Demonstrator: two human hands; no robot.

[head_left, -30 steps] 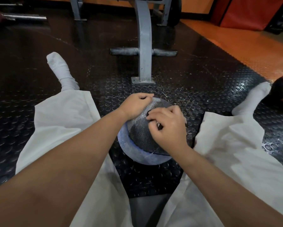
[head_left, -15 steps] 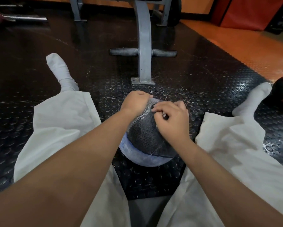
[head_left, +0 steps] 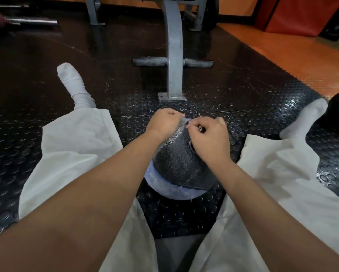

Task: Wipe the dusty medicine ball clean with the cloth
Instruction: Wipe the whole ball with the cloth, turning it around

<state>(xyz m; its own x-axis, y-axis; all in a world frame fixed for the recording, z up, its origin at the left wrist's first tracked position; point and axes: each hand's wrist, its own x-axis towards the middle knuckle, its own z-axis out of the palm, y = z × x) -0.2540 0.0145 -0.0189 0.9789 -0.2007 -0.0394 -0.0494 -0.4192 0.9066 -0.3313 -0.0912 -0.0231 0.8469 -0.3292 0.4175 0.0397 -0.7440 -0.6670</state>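
Covering the room, black studded matting [head_left: 233, 99] meets orange floor [head_left: 294, 55].

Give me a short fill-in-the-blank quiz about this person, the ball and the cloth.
1. The medicine ball sits on the floor between the person's ____.
2. Below the dark cloth, the ball's bare surface is ____.
3. The left hand and right hand both grip the cloth at the ball's ____.
4. The person's socks are ____.

Missing words: legs; blue; top; white.
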